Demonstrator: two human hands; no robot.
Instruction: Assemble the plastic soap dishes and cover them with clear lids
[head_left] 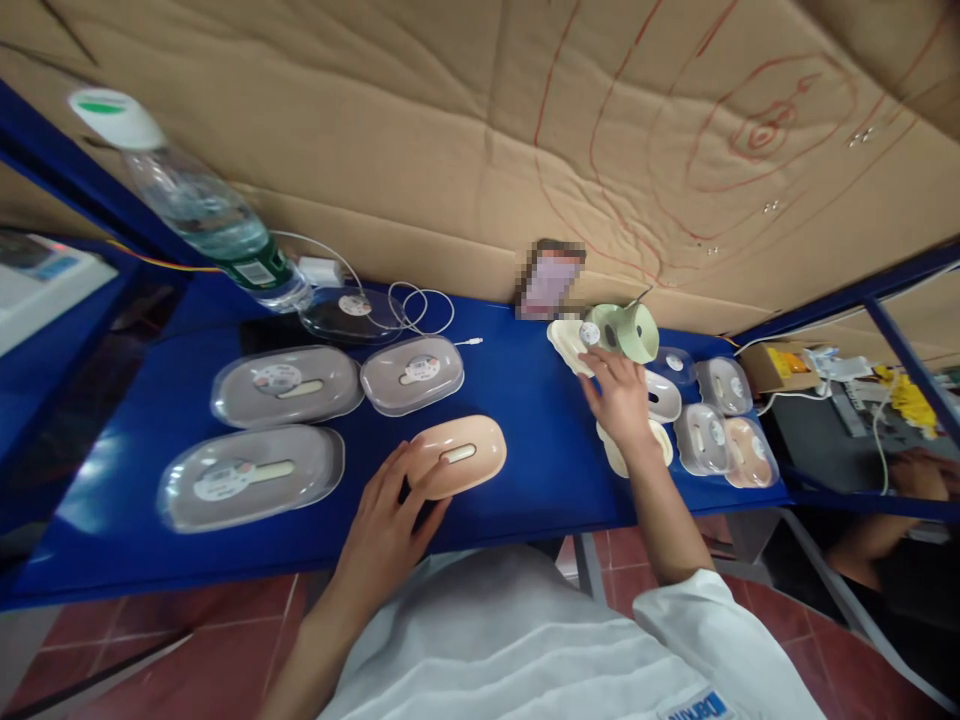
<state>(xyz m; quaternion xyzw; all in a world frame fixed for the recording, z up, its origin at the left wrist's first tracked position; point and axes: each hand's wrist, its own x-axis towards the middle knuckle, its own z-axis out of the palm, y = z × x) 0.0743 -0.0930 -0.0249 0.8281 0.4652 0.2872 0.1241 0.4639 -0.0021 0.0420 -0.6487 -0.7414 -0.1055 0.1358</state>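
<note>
1. The peach oval box (pixel 480 445) is set on the blue table (pixel 532 450), near its front edge, with a pale strip seen along its top.
2. The left end of this box is covered by the left hand (pixel 394 500); its grip is loosely spread, and whether the box is held or only touched cannot be told.
3. The right hand (pixel 619 395) is placed over the right-hand group of things, beside a cream piece (pixel 564 345) with a round label; its fingers are slightly bent, but whether anything is pinched by its grip cannot be told.
4. A green round item (pixel 641 335) is seen just beyond this hand, and a white oval piece (pixel 664 398) beside it.
5. Farther right, a peach box under a clear cover (pixel 752 452) is seen.
6. On the left, three grey boxes (pixel 412 375) are laid out under clear covers, with a water bottle (pixel 217 230) stood behind them.
</note>
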